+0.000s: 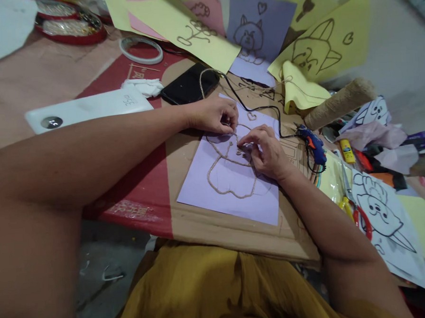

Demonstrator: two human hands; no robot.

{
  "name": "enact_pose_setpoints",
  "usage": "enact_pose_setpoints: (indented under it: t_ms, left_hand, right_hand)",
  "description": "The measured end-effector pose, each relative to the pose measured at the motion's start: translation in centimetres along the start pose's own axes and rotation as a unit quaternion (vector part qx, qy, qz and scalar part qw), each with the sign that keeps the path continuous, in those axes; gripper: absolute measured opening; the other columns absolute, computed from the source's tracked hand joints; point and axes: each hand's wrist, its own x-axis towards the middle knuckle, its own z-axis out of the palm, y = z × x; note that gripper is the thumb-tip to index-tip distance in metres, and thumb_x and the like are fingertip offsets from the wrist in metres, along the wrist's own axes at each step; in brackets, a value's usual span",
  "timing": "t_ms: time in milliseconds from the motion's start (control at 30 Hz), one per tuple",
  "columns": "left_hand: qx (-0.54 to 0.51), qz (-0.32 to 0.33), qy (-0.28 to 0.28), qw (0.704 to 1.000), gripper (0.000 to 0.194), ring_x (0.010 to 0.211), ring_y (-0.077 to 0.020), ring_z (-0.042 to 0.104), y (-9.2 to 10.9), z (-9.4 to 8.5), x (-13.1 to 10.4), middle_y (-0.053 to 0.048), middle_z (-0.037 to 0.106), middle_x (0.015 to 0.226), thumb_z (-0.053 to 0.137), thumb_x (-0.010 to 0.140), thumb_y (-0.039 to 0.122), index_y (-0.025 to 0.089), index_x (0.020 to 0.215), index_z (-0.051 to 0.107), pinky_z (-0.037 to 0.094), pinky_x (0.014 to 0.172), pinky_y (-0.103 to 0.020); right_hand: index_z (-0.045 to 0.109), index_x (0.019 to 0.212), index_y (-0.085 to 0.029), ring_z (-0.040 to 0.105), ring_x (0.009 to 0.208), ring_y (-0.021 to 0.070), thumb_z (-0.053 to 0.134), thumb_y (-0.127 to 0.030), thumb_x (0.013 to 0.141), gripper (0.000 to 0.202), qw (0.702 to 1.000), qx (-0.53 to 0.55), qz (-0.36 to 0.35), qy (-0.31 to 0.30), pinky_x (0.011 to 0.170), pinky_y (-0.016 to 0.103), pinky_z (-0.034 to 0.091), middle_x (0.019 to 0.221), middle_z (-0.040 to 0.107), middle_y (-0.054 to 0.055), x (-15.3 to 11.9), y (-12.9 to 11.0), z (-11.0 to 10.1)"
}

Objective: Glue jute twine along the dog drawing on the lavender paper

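A purple sheet (pixel 199 178) lies on brown cardboard, with twine (pixel 232 192) laid on it in a curved outline and a small twine heart near its top. My left hand (pixel 217 115) is at the upper part of the outline, thumb and fingers pinched together on the twine. Just to its right, my right hand (pixel 267 151) presses on the sheet beside small twine pieces, index finger extended and the other fingers curled. Whatever lies under the curled fingers is hidden. A loose strand of twine arcs up behind my left hand.
A black phone (pixel 189 84) and white box (pixel 89 110) lie beyond my left forearm. At right are a blue glue gun (pixel 312 145) with a black cord, a twine roll (pixel 339 102) and scissors (pixel 361 220). A tape roll (pixel 141 50) sits farther back.
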Motion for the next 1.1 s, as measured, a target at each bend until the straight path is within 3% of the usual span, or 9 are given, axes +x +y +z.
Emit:
enact_pose_setpoints:
  t_ms: [200,367,533,633,733,833,967,1033,1100]
  left_hand:
    - [0.010,0.004,-0.002,1.000,0.010,0.086,-0.0136,0.066,0.1,0.0,0.2,-0.004,0.071,0.093,0.075,0.079,0.025,0.019,0.084,0.082,0.047,0.078,-0.022]
    - [0.003,-0.003,-0.001,1.000,0.011,0.086,-0.0145,0.066,0.0,0.0,0.2,-0.005,0.070,0.093,0.074,0.079,0.025,0.019,0.084,0.081,0.048,0.078,-0.022]
    - [-0.001,-0.004,-0.014,1.000,0.015,0.084,-0.0136,0.065,-0.1,-0.1,0.3,-0.006,0.070,0.095,0.072,0.080,0.030,0.019,0.084,0.082,0.048,0.077,-0.021]
    - [0.004,-0.009,-0.009,1.000,0.015,0.084,-0.0132,0.065,-0.1,-0.1,0.3,-0.006,0.071,0.095,0.072,0.079,0.029,0.019,0.085,0.082,0.048,0.077,-0.021]
    - [0.001,-0.007,-0.004,1.000,0.015,0.085,-0.0133,0.065,-0.1,0.0,0.4,-0.006,0.071,0.094,0.073,0.078,0.029,0.019,0.084,0.082,0.048,0.078,-0.021]
    - [-0.011,0.002,-0.002,1.000,0.016,0.084,-0.0139,0.065,-0.2,0.0,0.4,-0.007,0.072,0.093,0.072,0.079,0.030,0.018,0.084,0.082,0.049,0.077,-0.022]
    - [-0.017,-0.001,0.007,1.000,0.018,0.080,-0.0141,0.064,0.0,-0.1,0.3,-0.008,0.072,0.091,0.072,0.080,0.033,0.017,0.084,0.081,0.048,0.073,-0.023]
    - [-0.016,-0.005,0.009,1.000,0.021,0.078,-0.0138,0.064,0.1,-0.2,0.3,-0.008,0.072,0.090,0.072,0.081,0.035,0.016,0.084,0.081,0.048,0.071,-0.023]
    - [-0.011,-0.007,0.004,1.000,0.024,0.077,-0.0135,0.063,0.2,-0.2,0.4,-0.008,0.072,0.090,0.072,0.082,0.038,0.016,0.085,0.081,0.048,0.071,-0.023]
  right_hand:
    - [0.056,0.114,-0.025,0.060,0.099,0.0259,0.048,0.004,0.077,0.048,0.999,0.007,0.002,0.041,0.091,0.046,0.050,0.102,0.071,0.005,0.1,-0.1,0.0]
    - [0.058,0.114,-0.026,0.062,0.101,0.0267,0.052,-0.003,0.081,0.041,0.999,-0.004,0.032,0.012,0.093,0.048,0.051,0.103,0.072,0.005,0.2,0.0,-0.1]
    - [0.063,0.107,-0.025,0.064,0.089,0.0238,0.065,-0.026,0.091,0.016,0.984,-0.053,0.096,0.141,0.081,0.043,0.054,0.095,0.070,0.006,0.9,0.2,-1.1]
    - [0.068,0.092,-0.025,0.066,0.086,0.0220,0.067,-0.026,0.093,0.001,0.984,-0.042,0.113,0.135,0.081,0.040,0.055,0.088,0.072,0.004,1.2,-0.3,-2.2]
    - [0.075,0.089,-0.027,0.069,0.089,0.0224,0.072,-0.026,0.091,0.004,0.985,-0.035,0.114,0.126,0.083,0.040,0.055,0.087,0.074,0.003,0.6,-1.0,-4.1]
    - [0.079,0.094,-0.028,0.070,0.091,0.0231,0.071,-0.032,0.093,0.009,0.976,-0.056,0.162,0.134,0.086,0.042,0.055,0.092,0.076,0.003,-1.3,-1.2,-7.0]
    - [0.077,0.105,-0.025,0.067,0.100,0.0265,0.054,-0.042,0.101,0.030,0.929,-0.182,0.291,0.135,0.098,0.050,0.050,0.101,0.075,0.009,-6.1,0.6,-10.7]
    - [0.072,0.113,-0.019,0.064,0.100,0.0293,0.057,-0.048,0.095,0.037,0.889,-0.223,0.374,0.146,0.091,0.051,0.051,0.108,0.071,0.015,-8.7,2.3,-11.5]
    - [0.069,0.102,-0.017,0.062,0.088,0.0276,0.059,-0.053,0.091,0.039,0.848,-0.206,0.467,0.142,0.084,0.050,0.051,0.098,0.069,0.015,-10.8,4.1,-11.3]
